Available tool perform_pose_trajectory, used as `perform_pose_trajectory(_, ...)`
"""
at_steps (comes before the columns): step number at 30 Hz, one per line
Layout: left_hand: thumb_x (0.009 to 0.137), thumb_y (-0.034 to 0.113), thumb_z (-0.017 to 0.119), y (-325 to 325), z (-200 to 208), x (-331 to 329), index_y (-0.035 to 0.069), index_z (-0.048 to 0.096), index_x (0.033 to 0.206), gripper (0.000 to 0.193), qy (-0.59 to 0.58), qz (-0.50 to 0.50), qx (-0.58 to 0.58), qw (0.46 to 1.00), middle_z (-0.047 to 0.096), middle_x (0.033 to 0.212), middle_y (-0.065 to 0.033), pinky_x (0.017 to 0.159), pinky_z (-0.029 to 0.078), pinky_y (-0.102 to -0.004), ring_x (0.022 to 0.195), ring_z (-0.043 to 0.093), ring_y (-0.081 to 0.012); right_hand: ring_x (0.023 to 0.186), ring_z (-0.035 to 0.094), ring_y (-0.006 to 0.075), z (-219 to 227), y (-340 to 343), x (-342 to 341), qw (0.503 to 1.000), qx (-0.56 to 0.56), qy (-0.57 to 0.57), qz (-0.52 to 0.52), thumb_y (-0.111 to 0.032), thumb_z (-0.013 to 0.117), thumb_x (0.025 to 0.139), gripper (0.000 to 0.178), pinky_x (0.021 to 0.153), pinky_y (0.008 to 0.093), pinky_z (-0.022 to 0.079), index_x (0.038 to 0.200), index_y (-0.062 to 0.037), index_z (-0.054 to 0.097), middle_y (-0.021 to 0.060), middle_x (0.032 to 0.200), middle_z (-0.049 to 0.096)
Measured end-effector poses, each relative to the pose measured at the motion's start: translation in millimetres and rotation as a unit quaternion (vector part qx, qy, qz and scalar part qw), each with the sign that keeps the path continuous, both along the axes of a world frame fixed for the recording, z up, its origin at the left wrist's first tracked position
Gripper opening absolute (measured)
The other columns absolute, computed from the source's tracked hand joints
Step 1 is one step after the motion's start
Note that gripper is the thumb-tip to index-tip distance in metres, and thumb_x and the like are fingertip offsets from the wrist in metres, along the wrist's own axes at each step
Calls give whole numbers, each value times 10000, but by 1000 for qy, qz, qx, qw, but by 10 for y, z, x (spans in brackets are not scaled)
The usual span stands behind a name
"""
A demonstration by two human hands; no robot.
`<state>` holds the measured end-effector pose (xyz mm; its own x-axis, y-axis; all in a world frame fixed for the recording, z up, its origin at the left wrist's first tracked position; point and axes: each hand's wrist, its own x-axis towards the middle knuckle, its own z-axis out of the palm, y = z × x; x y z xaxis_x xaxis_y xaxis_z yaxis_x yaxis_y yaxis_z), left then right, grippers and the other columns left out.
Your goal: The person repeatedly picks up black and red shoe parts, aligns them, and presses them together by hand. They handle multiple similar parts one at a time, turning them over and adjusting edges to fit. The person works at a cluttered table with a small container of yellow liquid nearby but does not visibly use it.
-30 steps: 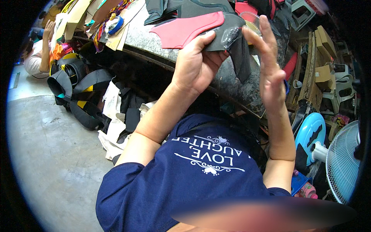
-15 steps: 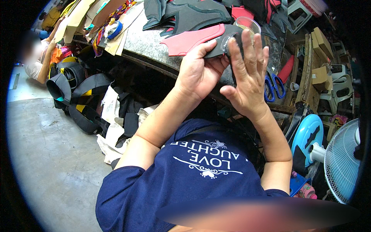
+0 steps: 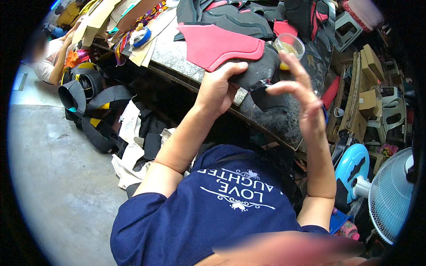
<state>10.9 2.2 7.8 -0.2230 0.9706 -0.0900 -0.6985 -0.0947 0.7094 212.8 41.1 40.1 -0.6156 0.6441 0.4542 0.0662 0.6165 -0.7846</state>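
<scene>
My left hand (image 3: 217,86) grips a red and black shoe upper (image 3: 222,46), its thumb on top and its fingers underneath. The red panel spreads up and left over the table's edge, and the glossy black part (image 3: 259,71) reaches toward my right hand (image 3: 306,95). On that side my right hand has its fingers apart and partly bent. One fingertip meets the black part's edge, beside a small whitish spot. Nothing shows clasped in the right hand, though its lower fingers are partly blurred.
More black and red cut pieces (image 3: 230,22) lie on the worktable (image 3: 166,57). A clear tub with yellowish content (image 3: 290,44) stands by my right fingers. Blue tape (image 3: 142,37) and cardboard sit left. A white fan (image 3: 390,195) is at right; black straps (image 3: 106,97) lie left, near another person (image 3: 51,62).
The shoe upper has turned, showing more of its red panel. My right hand has gone from flat and upright to bent, moving right, with a fingertip at the black edge.
</scene>
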Motion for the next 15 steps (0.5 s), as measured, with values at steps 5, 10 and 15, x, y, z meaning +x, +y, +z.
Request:
perform_pose_trajectory(5, 802, -13, 648, 9, -27, -127, -3, 654, 1080, 278, 11, -83, 58, 995, 690, 1005, -95, 881, 548, -336, 936, 674, -203, 1345, 454, 258, 29, 272, -9, 926, -328, 170, -77, -683, 134, 999, 891, 1159, 385, 261, 1218, 41, 606, 199, 1372, 562)
perform_pose_trajectory(10, 766, -4, 655, -17, -1, -129, -13, 672, 1038, 273, 51, -99, 49, 993, 695, 980, -97, 837, 540, -321, 902, 669, -198, 1245, 526, 229, 19, 221, -48, 898, -412, 149, 45, -712, 150, 985, 932, 1117, 349, 321, 1256, 61, 596, 159, 1282, 619)
perform_pose_trajectory(15, 756, -24, 622, -11, 20, -129, -43, 644, 1088, 333, 71, -85, 36, 993, 695, 1028, -137, 902, 543, -368, 946, 685, -251, 1285, 503, 251, 116, 70, -109, 941, -285, 160, 82, -750, 109, 957, 1012, 1151, 370, 283, 1316, 84, 555, 177, 1309, 608)
